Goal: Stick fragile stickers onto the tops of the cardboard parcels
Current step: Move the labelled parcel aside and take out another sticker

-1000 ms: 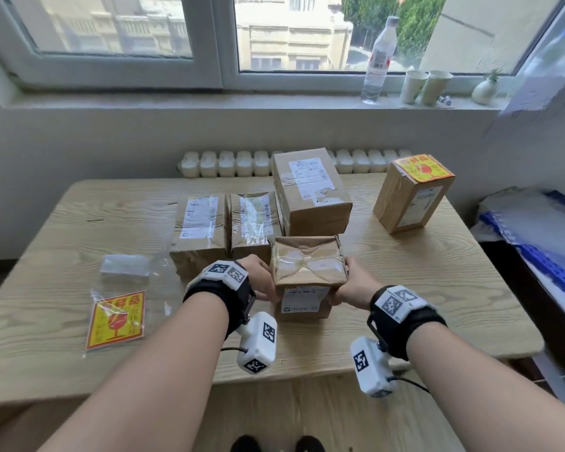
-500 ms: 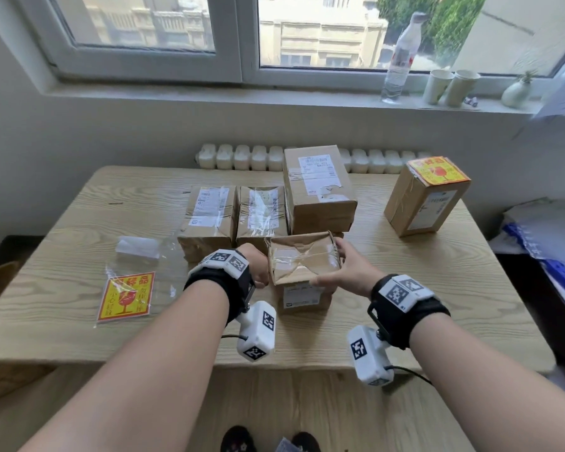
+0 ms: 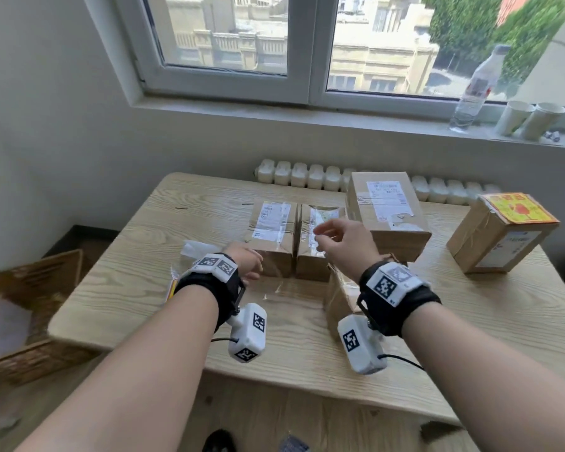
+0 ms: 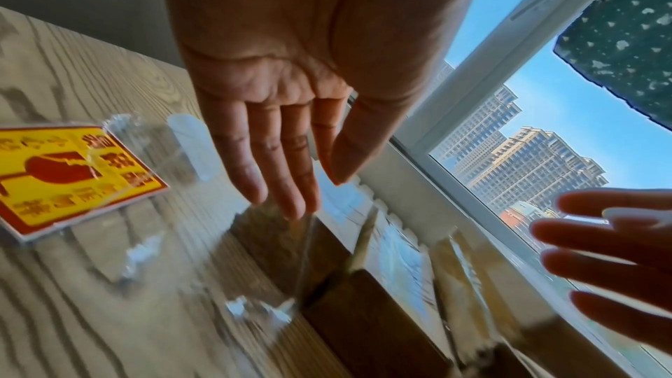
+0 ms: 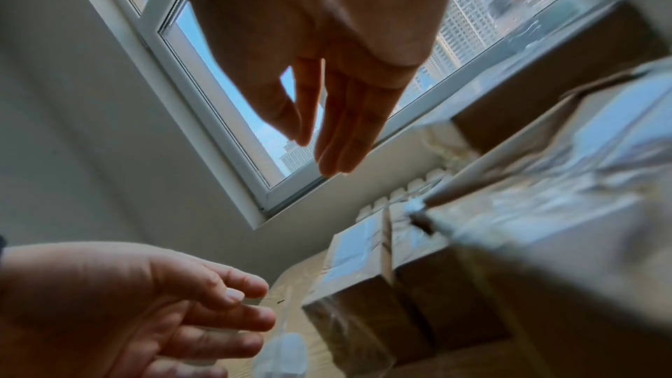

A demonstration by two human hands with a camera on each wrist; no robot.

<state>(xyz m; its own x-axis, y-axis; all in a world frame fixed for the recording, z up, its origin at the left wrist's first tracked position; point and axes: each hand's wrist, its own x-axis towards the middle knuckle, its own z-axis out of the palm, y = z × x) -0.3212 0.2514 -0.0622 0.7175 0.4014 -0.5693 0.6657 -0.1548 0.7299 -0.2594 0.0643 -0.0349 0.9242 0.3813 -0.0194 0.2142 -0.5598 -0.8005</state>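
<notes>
Both hands are bare and hold nothing. My left hand (image 3: 253,265) (image 4: 291,183) hovers with straight fingers over the table, in front of the left small parcel (image 3: 273,236). My right hand (image 3: 318,238) (image 5: 316,142) hangs open in the air above the neighbouring small parcel (image 3: 310,262). A small taped parcel (image 3: 338,291) stands on the table, mostly hidden under my right wrist. The yellow fragile stickers in their clear bag (image 4: 72,171) lie left of my left hand. A larger parcel (image 3: 388,216) sits behind. At the right, one parcel (image 3: 499,243) carries a yellow sticker (image 3: 516,208) on top.
The wooden table (image 3: 470,321) stands under a window. A wicker basket (image 3: 30,321) sits on the floor to the left. On the sill are a plastic bottle (image 3: 473,89) and two paper cups (image 3: 516,117). A white radiator (image 3: 307,174) runs behind the table.
Both hands have let go of the small front parcel, which stays on the table. They have risen and moved away left, and the head view has swung left.
</notes>
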